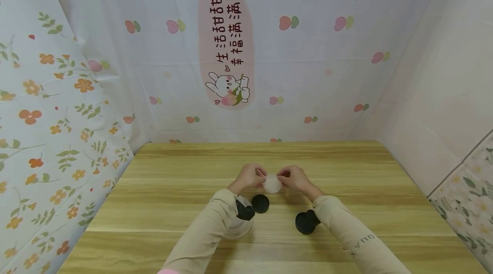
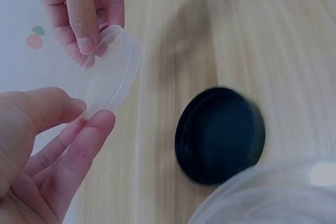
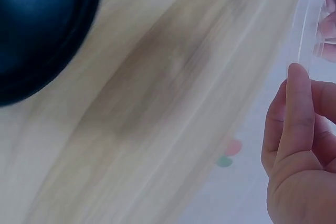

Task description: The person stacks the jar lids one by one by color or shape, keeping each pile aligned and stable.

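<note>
Over the middle of the table, both hands hold a round, shallow, translucent plastic lid (image 1: 272,184) by opposite edges. My left hand (image 1: 252,177) pinches its left edge between thumb and fingertips. On the other side, my right hand (image 1: 295,178) pinches its right edge the same way. In the left wrist view the lid (image 2: 113,72) stands tilted, raised off the table. Just below the hands lies a black round lid (image 1: 260,204), hollow side up in the left wrist view. Another black round lid (image 1: 304,224) lies beside the right wrist.
A clear round plastic container (image 1: 239,230) stands under the left forearm, which partly hides it. The wooden table (image 1: 185,162) stretches to both sides. Behind it hangs a white printed cloth (image 1: 308,72), with a flowered one (image 1: 57,137) at the left.
</note>
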### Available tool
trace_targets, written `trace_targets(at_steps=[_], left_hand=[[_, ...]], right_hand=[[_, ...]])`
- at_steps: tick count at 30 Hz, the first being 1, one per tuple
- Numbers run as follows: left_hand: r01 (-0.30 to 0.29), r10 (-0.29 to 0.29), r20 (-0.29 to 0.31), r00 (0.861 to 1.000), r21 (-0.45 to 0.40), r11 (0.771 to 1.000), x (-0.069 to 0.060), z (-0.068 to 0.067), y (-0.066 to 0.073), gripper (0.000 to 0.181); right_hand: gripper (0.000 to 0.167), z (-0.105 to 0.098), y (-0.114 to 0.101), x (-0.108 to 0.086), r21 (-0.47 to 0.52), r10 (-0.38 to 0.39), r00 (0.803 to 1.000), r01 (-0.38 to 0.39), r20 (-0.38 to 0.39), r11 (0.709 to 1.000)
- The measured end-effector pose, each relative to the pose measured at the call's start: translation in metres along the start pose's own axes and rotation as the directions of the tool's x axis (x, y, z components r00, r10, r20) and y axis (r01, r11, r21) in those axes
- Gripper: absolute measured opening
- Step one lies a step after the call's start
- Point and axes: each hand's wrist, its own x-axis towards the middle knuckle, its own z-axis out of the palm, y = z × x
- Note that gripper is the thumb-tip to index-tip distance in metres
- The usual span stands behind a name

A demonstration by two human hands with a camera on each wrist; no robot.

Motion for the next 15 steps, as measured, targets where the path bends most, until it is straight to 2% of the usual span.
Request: trace_targets(at_steps=[5, 10, 15], left_hand=[[0.006, -0.007, 0.023, 1.0, 0.016, 1.0, -0.005, -0.015, 0.001, 0.01], [-0.009, 0.009, 0.057, 0.998, 0.001, 1.0, -0.009, -0.031, -0.006, 0.01], [0.028, -0.026, 0.084, 0.996, -0.02, 0.999, -0.017, -0.045, -0.013, 0.011]], right_hand=[[0.009, 0.005, -0.01, 0.002, 0.041, -0.045, 0.999, 0.044, 0.03, 0.998], [0.009, 0.012, -0.021, 0.005, 0.052, -0.086, 0.994, 0.083, 0.062, 0.995], [0.009, 0.022, -0.031, 0.007, 0.076, -0.098, 0.99, 0.091, 0.1, 0.993]])
